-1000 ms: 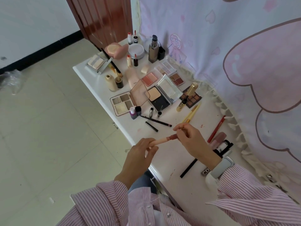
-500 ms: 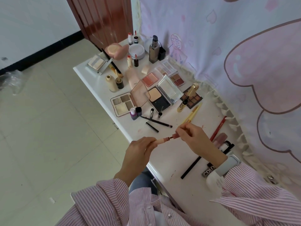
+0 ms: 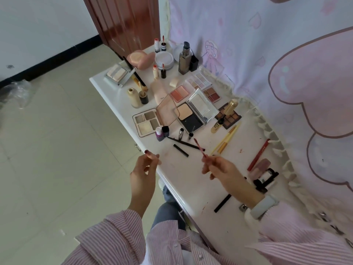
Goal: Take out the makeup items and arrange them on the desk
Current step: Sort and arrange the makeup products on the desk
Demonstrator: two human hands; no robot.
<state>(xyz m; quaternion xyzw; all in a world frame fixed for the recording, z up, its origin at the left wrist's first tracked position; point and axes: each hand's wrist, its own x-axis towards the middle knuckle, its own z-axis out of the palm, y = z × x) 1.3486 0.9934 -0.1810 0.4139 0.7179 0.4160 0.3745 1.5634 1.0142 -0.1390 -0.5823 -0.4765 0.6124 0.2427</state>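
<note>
Where tube was closed, right hand lifts wand, left hand apart

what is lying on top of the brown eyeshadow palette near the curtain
A gold tube lies across the brown eyeshadow palette, its far end on the pans. It covers the pans beneath it, so their shades cannot be seen. The rest of the palette is bare.
</note>
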